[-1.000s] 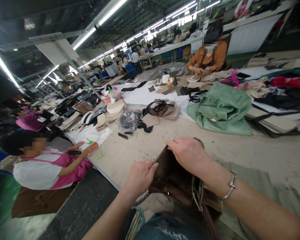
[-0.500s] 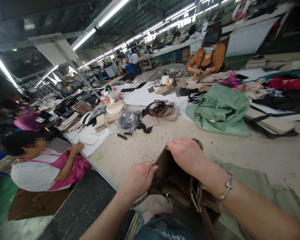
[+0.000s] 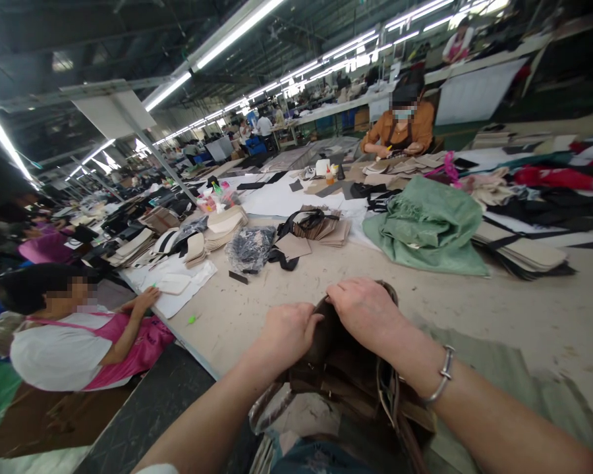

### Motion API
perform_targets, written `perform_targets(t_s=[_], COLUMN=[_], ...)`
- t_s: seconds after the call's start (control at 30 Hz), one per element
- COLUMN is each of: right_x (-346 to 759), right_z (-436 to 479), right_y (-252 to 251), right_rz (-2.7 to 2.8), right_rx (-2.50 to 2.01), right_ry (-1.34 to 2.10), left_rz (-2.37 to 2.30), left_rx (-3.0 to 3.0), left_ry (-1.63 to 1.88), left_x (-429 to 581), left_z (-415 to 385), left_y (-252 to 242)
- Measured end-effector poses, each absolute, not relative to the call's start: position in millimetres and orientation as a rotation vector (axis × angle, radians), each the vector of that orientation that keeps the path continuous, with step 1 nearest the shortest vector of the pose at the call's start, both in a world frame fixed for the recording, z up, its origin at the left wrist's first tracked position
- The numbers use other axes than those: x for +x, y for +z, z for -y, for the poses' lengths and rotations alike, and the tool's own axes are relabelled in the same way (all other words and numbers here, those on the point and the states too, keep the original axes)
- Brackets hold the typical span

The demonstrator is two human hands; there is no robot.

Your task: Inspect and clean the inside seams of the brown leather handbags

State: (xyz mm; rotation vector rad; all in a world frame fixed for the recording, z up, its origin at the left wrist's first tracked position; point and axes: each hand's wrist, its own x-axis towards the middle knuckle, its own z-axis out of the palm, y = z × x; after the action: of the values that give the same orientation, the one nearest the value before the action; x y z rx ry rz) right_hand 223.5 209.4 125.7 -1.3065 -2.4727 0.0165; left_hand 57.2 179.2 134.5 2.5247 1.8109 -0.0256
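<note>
A brown handbag (image 3: 343, 385) stands at the near edge of the table, its mouth turned up toward me. My left hand (image 3: 290, 332) is closed on the bag's upper edge at the left, thumb on top. Farther right, my right hand (image 3: 363, 309) grips the same far rim with fingers curled over it. The hands are a short way apart, and the rim bends between them. Inside, the bag is dark; a zipped pocket edge and a strap show at its right side. My fingertips are partly hidden behind the rim.
Beyond the bag lie a green cloth bundle (image 3: 427, 224), a plastic-wrapped black bundle (image 3: 250, 249) and stacked beige pieces (image 3: 321, 227). A pale cloth (image 3: 479, 359) lies at right. One co-worker (image 3: 74, 336) sits at left, another (image 3: 402, 125) across the table.
My hands have come slightly closer together, and the bag's far rim, straighter before, now curves between them. The view has shifted a little.
</note>
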Motion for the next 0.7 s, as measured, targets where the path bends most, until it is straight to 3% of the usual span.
perform_targets(t_s=[0.2, 0.7], right_x=[235.0, 243.3], right_z=[-198.7, -194.2], right_y=[129.8, 127.2], right_rz=[2.375, 2.338], right_rx=[-1.347, -1.601], right_ry=[0.135, 0.055], left_rz=[-1.871, -1.829], left_rx=[2.486, 2.481], left_ry=[0.019, 0.138], left_x=[56.5, 58.0], left_z=[-182.8, -181.1], left_y=[127.3, 123.2])
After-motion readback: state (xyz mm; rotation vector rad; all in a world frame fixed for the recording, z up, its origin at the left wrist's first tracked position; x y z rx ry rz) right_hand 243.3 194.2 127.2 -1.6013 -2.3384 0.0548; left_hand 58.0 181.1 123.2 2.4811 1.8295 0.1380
